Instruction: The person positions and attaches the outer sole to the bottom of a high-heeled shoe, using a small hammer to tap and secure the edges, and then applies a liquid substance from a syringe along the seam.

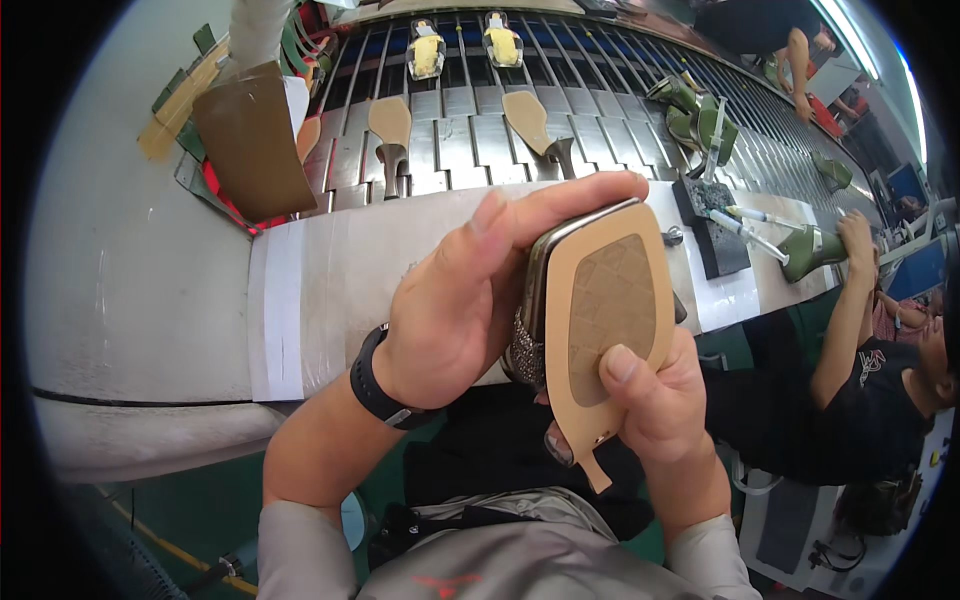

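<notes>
An upside-down shoe with a dark, glittery strap (527, 345) is held up in front of me, between my two hands. A tan sole (553, 405) with a brown textured middle lies against its underside, its narrow end pointing down toward me. My right hand (655, 400) is closed round the sole and shoe, thumb pressed on the sole's lower part. Along the toe and left side lies my left hand (450, 310), curved against the shoe's edge, with its fingers reaching across the top. The right fingers behind the shoe are mostly hidden.
Two heeled tan soles (390, 122) lie on the slatted metal conveyor (450, 180); two shoes with yellow filling (426, 55) lie beyond. Syringes (745, 235) stand in a black foam block (715, 255). At right a co-worker's hand touches a green boot (808, 252). A brown board (252, 140) stands left.
</notes>
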